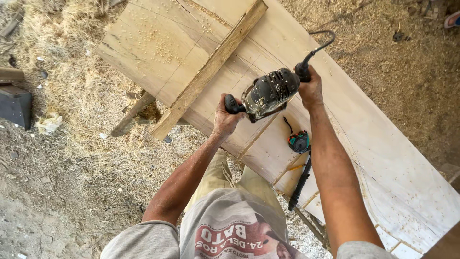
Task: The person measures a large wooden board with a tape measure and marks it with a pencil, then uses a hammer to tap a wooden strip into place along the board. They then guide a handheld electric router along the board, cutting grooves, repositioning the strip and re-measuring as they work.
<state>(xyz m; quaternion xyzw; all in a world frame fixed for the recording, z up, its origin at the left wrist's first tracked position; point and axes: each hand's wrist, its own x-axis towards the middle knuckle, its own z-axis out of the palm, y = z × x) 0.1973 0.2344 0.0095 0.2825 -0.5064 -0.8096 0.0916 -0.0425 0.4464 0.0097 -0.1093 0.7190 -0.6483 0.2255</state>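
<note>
head view, looking down: a person stood over a large pale plywood sheet (364, 144) that ran from upper left to lower right across a table frame, on ground thick with sawdust and shavings. both hands held a black power tool (270, 93), dusty and flecked with chips, just above the sheet. its long axis ran left to right, tilted up toward the right. the left hand (225, 117) had its grip closed around the side handle at the tool's lower left end; the right hand (311, 88) had its grip closed around the rear end, where a black cord (320, 41) curled away. both hands sat at the tool's ends, the body between them. a wooden batten (211, 69) lay diagonally across the sheet, beyond the left hand. a green and black tape measure (299, 142) and a dark slender tool (300, 184) lay on the sheet below the right forearm.
</note>
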